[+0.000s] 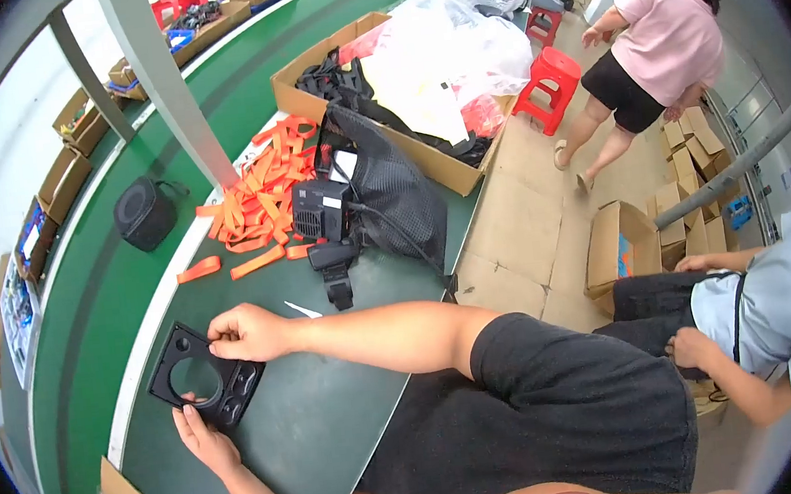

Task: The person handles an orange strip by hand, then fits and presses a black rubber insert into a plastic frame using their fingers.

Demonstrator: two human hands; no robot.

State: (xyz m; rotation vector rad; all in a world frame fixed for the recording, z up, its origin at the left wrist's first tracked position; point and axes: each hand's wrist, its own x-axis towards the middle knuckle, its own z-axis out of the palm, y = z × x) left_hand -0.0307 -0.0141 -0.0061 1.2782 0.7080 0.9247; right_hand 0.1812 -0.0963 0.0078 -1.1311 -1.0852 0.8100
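Note:
A flat black panel (237,396) with a large round hole and smaller openings is between my two hands, over the dark green tabletop (290,438). My left hand (207,443) holds its lower left edge, the fingertips at the rim near the round hole. My right hand (249,332) pinches the panel's upper edge, its fingers bent together. Beyond my right hand lie a pile of orange straps (262,198), a black device with a vented face (320,209) and a black mesh bag (400,199). A thin white piece (302,309) rests beside my right forearm.
A black speaker-like box (145,214) sits on the green conveyor (115,303). An open carton (465,178) of bags and black parts stands at the table's far end. At right, one person (661,40) walks; another in light blue (773,306) sits close by. A grey post (161,89) rises beside the conveyor.

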